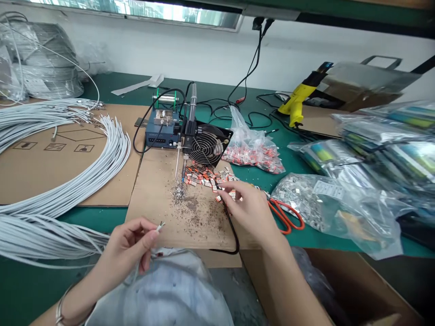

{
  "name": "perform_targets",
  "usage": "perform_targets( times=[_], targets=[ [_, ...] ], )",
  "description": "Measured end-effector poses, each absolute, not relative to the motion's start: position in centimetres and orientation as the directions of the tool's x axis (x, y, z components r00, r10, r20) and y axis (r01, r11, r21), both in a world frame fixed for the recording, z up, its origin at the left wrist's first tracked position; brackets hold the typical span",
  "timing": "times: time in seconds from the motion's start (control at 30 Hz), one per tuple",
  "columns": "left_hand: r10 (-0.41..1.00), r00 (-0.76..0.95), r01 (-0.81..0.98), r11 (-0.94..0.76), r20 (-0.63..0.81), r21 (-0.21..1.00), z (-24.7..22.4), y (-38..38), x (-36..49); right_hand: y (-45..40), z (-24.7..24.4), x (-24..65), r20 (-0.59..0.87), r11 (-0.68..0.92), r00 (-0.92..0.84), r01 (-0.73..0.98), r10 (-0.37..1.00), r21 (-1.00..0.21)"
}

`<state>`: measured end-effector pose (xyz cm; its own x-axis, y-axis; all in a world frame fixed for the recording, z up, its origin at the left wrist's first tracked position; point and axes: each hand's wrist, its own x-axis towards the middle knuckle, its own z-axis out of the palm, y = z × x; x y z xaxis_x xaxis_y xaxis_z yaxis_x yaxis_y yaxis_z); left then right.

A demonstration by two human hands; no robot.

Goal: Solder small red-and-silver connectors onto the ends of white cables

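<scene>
My left hand [131, 244] pinches a white cable [158, 228] near its stripped end, where short thin wires stick out past the fingertips. My right hand [246, 206] reaches over the pile of small orange-and-silver connectors [199, 175], thumb and forefinger nearly together at its right edge. Something small and dark shows between these fingertips; I cannot make out what it is. Left of the pile, a soldering iron [190, 117] is held upright in a stand, tip down over a heap of solder scraps [178, 194]. A black cord [234, 226] runs below my right hand.
Bundles of white cables [102, 167] lie at left. Behind the work stand a blue soldering station [161, 131] and a black fan [207, 145]. Orange-handled scissors [287, 215], a bag of metal parts [299, 199], a bag of connectors [254, 151] and a yellow heat gun [299, 102] are at right.
</scene>
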<state>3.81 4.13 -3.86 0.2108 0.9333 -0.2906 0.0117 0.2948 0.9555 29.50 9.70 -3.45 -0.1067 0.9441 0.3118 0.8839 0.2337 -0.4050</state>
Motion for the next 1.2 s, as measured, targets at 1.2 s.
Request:
perform_targets(
  times=[1.2],
  targets=[
    [0.750,0.472,0.346,0.326,-0.464,0.880,-3.1,13.2,3.9,13.9,-4.6,30.8,0.070,0.427,-0.430,0.840,0.900,-0.334]
  ],
)
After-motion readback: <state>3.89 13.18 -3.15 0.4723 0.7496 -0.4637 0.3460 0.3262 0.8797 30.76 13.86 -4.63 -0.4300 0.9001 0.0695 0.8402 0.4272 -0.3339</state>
